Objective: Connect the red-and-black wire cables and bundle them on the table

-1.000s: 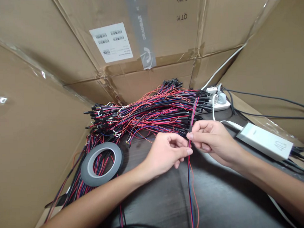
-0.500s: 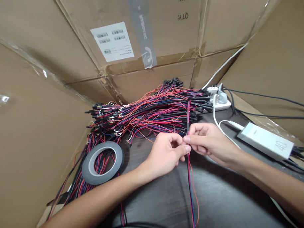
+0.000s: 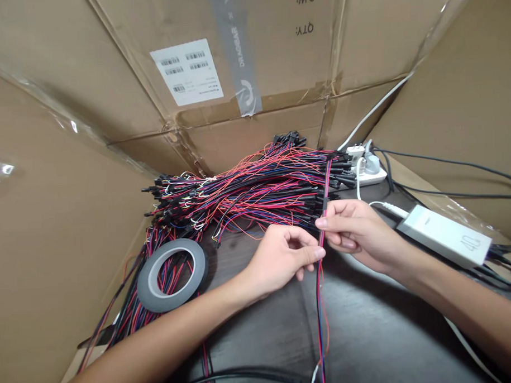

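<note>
A thin wire harness (image 3: pixel 320 317) of red, blue, black and orange strands runs up the middle of the view, with a black band around it above my hands. My left hand (image 3: pixel 288 253) pinches it between thumb and forefinger. Just above, my right hand (image 3: pixel 352 227) grips the same strands with thumb and fingertips. White and yellow ends show at the harness's lower end. Behind my hands lies a large pile of similar wire harnesses (image 3: pixel 255 186) with black connectors. A roll of dark tape (image 3: pixel 202 271) rests on more wires left of my left hand.
Cardboard walls (image 3: pixel 276 56) enclose the dark table (image 3: pixel 260 336). To the right are a white power adapter (image 3: pixel 447 235) and a power strip (image 3: pixel 370 177) with plugs and cables. A black cable (image 3: pixel 240 374) crosses the table's near side.
My right hand has moved slightly up along the harness, away from my left hand. The harness's upper part now leans to the right, and its lower end has risen into view.
</note>
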The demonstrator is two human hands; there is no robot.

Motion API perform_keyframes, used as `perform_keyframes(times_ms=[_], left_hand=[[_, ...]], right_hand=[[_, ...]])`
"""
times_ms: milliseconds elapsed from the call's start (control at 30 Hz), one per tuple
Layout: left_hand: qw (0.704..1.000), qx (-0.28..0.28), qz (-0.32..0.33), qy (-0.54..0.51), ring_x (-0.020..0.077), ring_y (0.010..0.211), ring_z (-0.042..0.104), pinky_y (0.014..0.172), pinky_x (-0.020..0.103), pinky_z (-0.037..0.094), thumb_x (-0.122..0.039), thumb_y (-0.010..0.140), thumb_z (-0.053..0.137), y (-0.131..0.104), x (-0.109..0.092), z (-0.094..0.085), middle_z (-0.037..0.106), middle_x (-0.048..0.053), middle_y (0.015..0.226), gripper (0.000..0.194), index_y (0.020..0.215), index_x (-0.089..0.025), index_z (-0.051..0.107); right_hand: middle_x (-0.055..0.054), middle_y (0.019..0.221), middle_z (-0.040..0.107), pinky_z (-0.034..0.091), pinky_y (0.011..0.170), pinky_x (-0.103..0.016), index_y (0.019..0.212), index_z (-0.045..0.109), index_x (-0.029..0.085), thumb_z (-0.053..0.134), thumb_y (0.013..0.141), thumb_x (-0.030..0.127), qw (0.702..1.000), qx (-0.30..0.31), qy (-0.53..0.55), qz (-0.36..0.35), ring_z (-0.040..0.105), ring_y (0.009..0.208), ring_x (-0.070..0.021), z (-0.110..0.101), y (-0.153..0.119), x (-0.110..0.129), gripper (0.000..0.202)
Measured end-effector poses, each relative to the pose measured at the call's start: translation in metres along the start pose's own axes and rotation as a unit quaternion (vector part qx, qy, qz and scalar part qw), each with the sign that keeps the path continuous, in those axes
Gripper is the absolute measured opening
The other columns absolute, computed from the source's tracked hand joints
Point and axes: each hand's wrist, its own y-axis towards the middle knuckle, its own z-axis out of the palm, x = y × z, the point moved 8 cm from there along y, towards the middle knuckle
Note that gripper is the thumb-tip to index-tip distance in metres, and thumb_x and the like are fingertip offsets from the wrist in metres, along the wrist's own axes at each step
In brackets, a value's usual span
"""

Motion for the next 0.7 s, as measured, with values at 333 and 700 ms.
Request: perform_keyframes(times_ms=[333,700], left_hand=[[0.999,-0.009,0.009,0.042,0.0061,0.039,0.042,0.037,0.019,0.034,-0.045,0.06,0.081,-0.001,-0.001,0.001,0.053,-0.004,0.048,0.039,0.064,-0.013,0.059],[0.996,0.005,0.033,0.082,0.0055,0.042,0.044,0.045,0.02,0.035,-0.027,0.068,0.073,-0.002,-0.003,0.005,0.054,-0.005,0.049,0.019,0.062,-0.014,0.06]], right_hand=[[0.003,0.042,0.052,0.013,0.035,-0.017,0.053,0.054,0.014,0.086,0.061,0.023,1.0,-0.014,0.017,-0.017,0.029,0.032,-0.0009,-0.004,0.0,0.008,0.034],[0.004,0.04,0.049,0.015,0.036,-0.018,0.05,0.053,0.014,0.086,0.061,0.022,0.999,-0.027,0.01,-0.038,0.029,0.033,-0.0011,-0.009,0.002,0.015,0.035]])
